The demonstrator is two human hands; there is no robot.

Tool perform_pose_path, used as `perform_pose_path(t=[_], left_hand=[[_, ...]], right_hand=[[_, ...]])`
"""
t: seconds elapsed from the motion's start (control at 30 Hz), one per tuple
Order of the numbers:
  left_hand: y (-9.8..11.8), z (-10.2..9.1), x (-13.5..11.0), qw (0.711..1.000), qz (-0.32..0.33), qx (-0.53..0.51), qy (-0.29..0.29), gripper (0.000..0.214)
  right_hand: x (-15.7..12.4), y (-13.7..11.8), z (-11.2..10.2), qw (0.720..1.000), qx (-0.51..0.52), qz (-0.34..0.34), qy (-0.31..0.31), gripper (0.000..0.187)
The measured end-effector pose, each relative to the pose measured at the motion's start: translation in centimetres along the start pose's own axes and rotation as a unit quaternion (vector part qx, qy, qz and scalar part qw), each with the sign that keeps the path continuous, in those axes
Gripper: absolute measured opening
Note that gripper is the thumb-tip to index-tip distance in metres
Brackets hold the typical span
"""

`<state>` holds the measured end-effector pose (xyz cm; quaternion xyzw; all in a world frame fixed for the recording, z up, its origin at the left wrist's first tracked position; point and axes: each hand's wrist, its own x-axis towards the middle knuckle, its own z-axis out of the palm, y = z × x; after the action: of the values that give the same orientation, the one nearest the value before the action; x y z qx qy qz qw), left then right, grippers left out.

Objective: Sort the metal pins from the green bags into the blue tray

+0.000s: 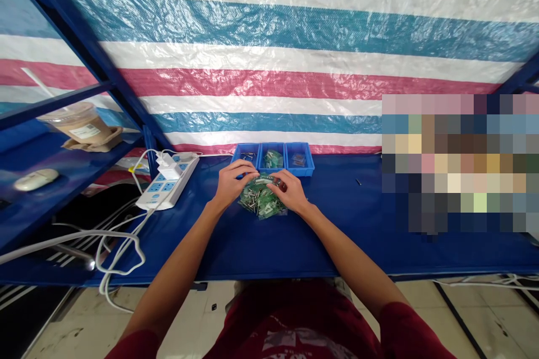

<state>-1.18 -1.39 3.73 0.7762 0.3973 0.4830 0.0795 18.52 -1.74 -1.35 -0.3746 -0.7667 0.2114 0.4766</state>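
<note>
A pile of small clear-green plastic bags [263, 203], with thin metal pieces like screws or pins in among them, lies on the blue table in front of me. At the pile's far left edge is my left hand [234, 180], its thumb and fingers closed on a small plastic bag [261, 179]. From the right, my right hand [291, 192] pinches the same bag, fingers curled. The fingertips partly hide this bag. Just beyond my hands stand three joined blue bins: the left bin [236, 152] has metal pieces, the middle bin [264, 147] green bags, the right bin [310, 161] small clear packets.
On the left, a white power strip [168, 188] with a plugged-in charger [169, 167] and loose cables [122, 247] lies on the table. A shelf there holds a drink cup [84, 123] and a mouse [36, 179]. A small dark piece [358, 182] lies right; beyond it is a blurred area.
</note>
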Motion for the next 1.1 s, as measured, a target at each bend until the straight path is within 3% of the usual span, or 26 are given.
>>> perform_pose_path(t=[0.2, 0.33, 0.47, 0.6, 0.73, 0.93, 1.1], left_hand=[[-0.4, 1.1, -0.4, 0.997, -0.059, -0.032, 0.035, 0.024], [-1.3, 1.4, -0.5, 0.994, -0.106, -0.035, -0.022, 0.025], [-1.5, 1.6, -0.5, 0.989, -0.106, -0.030, -0.095, 0.028], [-1.3, 1.9, -0.7, 0.987, -0.089, -0.020, -0.130, 0.038], [-1.1, 2.4, -0.9, 0.992, -0.083, -0.004, -0.100, 0.033], [-0.9, 3.3, -1.3, 0.980, -0.153, -0.119, -0.034, 0.033], [-0.7, 3.7, -1.4, 0.969, -0.174, -0.168, -0.058, 0.029]], right_hand=[[0.2, 0.4, 0.3, 1.000, -0.007, 0.016, 0.016, 0.029], [0.3, 0.4, 0.2, 0.998, 0.003, 0.041, 0.052, 0.025], [0.4, 0.5, 0.0, 0.994, 0.005, 0.060, 0.095, 0.024], [0.3, 0.3, 0.0, 0.997, 0.006, 0.031, 0.069, 0.025], [0.1, 0.0, 0.1, 0.999, -0.006, 0.017, 0.045, 0.027], [0.1, 0.2, 0.3, 0.999, -0.012, 0.024, 0.033, 0.026], [0.2, 0.4, 0.2, 1.000, -0.017, -0.006, 0.015, 0.029]])
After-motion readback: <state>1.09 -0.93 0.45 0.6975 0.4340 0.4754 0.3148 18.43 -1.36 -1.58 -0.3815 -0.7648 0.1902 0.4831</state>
